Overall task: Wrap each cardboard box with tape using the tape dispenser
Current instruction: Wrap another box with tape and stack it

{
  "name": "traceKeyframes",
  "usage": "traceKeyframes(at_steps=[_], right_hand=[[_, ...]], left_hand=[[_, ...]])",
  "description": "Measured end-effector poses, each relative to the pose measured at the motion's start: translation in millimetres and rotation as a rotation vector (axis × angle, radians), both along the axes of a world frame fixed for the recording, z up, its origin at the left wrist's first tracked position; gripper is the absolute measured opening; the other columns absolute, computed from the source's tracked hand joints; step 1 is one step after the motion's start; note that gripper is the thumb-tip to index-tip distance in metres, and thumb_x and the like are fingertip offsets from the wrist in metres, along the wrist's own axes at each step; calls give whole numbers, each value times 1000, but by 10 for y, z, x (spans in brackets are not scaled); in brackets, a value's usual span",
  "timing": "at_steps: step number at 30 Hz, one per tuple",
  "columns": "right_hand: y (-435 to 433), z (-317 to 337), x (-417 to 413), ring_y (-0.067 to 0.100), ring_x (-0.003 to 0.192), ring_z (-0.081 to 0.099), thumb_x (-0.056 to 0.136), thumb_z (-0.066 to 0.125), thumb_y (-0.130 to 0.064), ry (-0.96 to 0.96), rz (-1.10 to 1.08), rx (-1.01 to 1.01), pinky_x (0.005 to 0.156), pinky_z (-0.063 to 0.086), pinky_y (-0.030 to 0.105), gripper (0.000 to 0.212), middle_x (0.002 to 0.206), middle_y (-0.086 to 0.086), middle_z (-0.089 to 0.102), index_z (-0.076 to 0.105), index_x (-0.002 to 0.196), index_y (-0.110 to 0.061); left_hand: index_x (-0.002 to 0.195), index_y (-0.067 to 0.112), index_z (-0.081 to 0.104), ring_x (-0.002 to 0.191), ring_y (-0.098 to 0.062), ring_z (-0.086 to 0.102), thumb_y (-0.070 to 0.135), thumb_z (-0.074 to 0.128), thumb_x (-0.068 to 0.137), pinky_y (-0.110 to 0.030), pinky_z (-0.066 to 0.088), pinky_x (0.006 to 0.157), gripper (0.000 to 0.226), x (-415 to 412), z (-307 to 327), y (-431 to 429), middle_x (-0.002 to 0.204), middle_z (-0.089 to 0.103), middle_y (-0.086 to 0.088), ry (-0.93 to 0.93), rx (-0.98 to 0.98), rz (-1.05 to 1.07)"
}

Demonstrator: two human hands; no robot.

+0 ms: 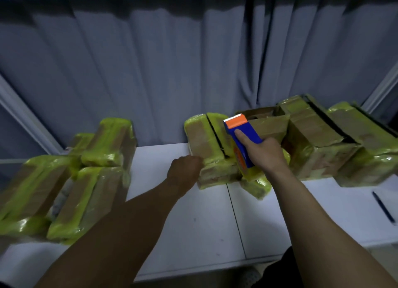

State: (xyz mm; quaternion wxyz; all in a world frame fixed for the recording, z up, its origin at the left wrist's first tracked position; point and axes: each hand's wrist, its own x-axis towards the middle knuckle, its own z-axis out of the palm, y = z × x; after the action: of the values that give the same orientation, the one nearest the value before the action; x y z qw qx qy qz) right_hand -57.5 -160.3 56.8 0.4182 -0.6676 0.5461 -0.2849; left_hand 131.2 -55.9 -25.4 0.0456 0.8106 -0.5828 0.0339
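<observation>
The right hand [266, 153] has its fingers wrapped around a blue and orange tape dispenser [241, 137], forefinger stretched along its top, holding it against a cardboard box [210, 141] banded in yellow-green tape. The left hand [185, 171] touches that box's near left corner; its fingers are hidden behind the knuckles, so their state cannot be told. The box stands mid-bench on the white bench [193, 219]. More taped boxes lie left [86, 193] and right [323, 141]. A pen [383, 208] rests at the right edge.
</observation>
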Motion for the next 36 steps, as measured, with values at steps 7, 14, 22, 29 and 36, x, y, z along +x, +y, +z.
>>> traceKeyframes(at_steps=[7, 14, 22, 29, 36], right_hand=[[311, 78, 42, 19, 73, 67, 76, 71, -76, 18, 83, 8, 61, 48, 33, 67, 79, 5, 69, 69, 79, -9], [834, 183, 131, 11, 62, 60, 83, 71, -66, 39, 204, -37, 54, 42, 25, 58, 69, 1, 62, 61, 73, -10], [1073, 258, 106, 9, 64, 60, 85, 69, -66, 72, 215, -122, 53, 40, 24, 56, 71, 0, 62, 60, 77, -11], [1057, 246, 187, 10, 70, 65, 84, 70, -67, 63, 264, -208, 55, 44, 24, 61, 79, 3, 69, 69, 90, -6], [1039, 179, 255, 14, 73, 67, 84, 69, -68, 41, 276, -255, 59, 48, 29, 58, 79, 2, 70, 68, 87, -10]], left_hand=[[95, 24, 59, 77, -29, 67, 19, 49, 96, -29, 35, 59, 12, 105, 24, 646, 88, 67, 0, -139, 40, 12], [102, 20, 62, 87, -29, 68, 36, 52, 98, -38, 55, 72, 19, -10, -36, 1396, 101, 70, -3, -17, 34, -165], [146, 28, 44, 142, -29, 34, 76, 45, 79, -48, 33, 114, 82, 132, 73, 1606, 156, 37, -4, 275, 34, -88], [154, 37, 17, 142, -40, 26, 51, 49, 96, -51, 26, 115, 68, 231, -142, 1472, 165, 12, -5, -12, 277, 21], [135, 28, 55, 120, -28, 50, 69, 55, 80, -39, 44, 98, 69, -99, -10, 1345, 136, 54, -4, -67, -35, -139]])
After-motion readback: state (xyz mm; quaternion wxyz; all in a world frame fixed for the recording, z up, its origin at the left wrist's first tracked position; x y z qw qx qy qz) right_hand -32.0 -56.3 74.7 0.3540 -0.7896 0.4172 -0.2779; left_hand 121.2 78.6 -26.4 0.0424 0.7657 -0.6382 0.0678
